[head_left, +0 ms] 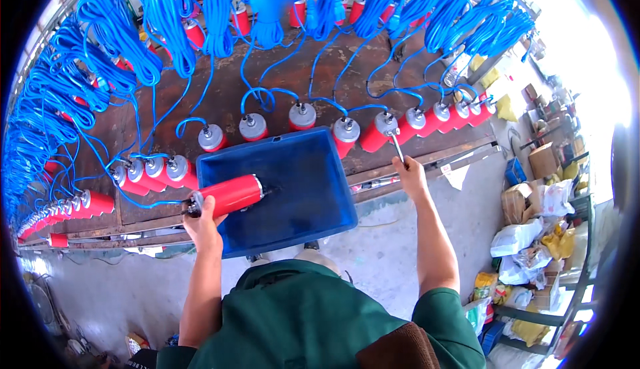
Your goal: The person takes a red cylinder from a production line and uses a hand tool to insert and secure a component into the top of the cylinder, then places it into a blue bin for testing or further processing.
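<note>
My left hand (203,226) grips a red cylinder (233,196) by its grey capped end, where a blue cable joins it. The cylinder lies tilted over a blue plastic tub (350,204), its bare end pointing right over dark, wet-looking contents. My right hand (411,174) is closed round a slim silver tool (398,148) that looks like a wrench. The tool's far end is at the grey top of another red cylinder (377,136), one of a row; whether it touches is hard to tell. My fingers hide part of its handle.
More red cylinders (303,117) with blue cables stand along the brown workbench (280,62). Bundles of blue cable (173,22) hang at the back and left. Beyond the bench edge, bags and cardboard boxes (545,161) are piled on the right. A short red piece (59,240) sits at the left.
</note>
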